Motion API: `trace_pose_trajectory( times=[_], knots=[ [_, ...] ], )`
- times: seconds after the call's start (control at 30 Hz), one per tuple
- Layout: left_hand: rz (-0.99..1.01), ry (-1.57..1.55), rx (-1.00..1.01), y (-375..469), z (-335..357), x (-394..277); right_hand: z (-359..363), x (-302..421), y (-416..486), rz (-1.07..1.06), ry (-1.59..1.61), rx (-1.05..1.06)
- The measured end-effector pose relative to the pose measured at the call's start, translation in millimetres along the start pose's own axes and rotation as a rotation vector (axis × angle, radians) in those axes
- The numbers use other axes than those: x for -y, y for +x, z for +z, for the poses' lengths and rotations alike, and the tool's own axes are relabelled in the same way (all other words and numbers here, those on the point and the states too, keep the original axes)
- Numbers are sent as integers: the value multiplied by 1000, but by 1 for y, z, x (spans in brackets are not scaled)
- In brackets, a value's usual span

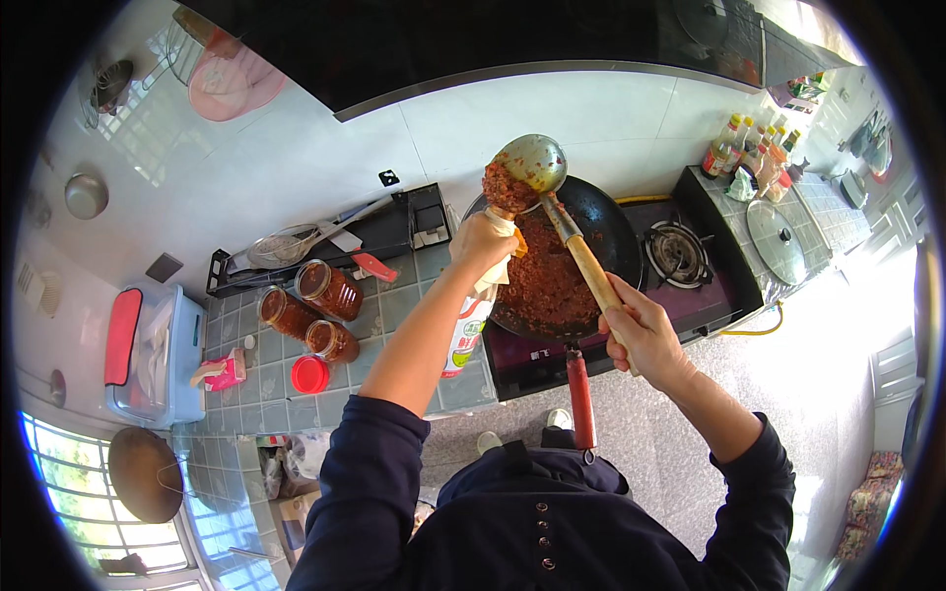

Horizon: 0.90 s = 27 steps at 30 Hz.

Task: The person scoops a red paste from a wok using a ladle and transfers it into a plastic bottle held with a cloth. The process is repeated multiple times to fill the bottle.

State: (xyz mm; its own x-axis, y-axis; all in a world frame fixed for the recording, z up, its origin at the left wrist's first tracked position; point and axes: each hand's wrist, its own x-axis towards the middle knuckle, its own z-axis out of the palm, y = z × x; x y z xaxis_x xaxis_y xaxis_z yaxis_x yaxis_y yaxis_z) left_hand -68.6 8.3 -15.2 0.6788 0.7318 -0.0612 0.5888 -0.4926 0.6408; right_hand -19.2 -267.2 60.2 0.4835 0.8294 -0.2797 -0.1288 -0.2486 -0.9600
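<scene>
My left hand (pixel 482 240) grips a labelled bottle (pixel 465 332) near its top, with a pale cloth (pixel 494 275) around it. Chunky red sauce (pixel 508 185) is heaped just above this hand; whether a funnel lies under it cannot be told. A metal ladle (pixel 543 159) with a wooden handle tilts against the heap, sauce clinging to its bowl. Around that handle my right hand (pixel 641 325) is closed. Below both hands, a black wok (pixel 617 229) with a red handle sits on the gas stove and holds more red sauce (pixel 547 284).
Several filled glass jars (pixel 329 289) and a red lid (pixel 310 374) stand on the tiled counter at left. Behind them is a black rack (pixel 384 225) with utensils. A bare burner (pixel 677 253), a glass lid (pixel 776 240) and several bottles (pixel 728 148) are at right. The range hood (pixel 517 44) overhangs.
</scene>
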Motion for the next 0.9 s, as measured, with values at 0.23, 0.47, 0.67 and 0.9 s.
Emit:
trace_pose_trajectory(
  times=[0.23, 0.47, 0.67, 0.9],
  knots=[
    [4, 26, -15, 3, 3, 1, -7, 15, -2, 18, -67, -19],
    [-7, 40, 29, 8, 7, 3, -11, 21, -2, 53, -37, -7],
    [33, 34, -23, 11, 13, 9, -12, 24, -2, 62, -60, -7],
    [40, 18, 5, 9, 10, 4, -15, 26, -3, 52, -115, -15]
  ],
)
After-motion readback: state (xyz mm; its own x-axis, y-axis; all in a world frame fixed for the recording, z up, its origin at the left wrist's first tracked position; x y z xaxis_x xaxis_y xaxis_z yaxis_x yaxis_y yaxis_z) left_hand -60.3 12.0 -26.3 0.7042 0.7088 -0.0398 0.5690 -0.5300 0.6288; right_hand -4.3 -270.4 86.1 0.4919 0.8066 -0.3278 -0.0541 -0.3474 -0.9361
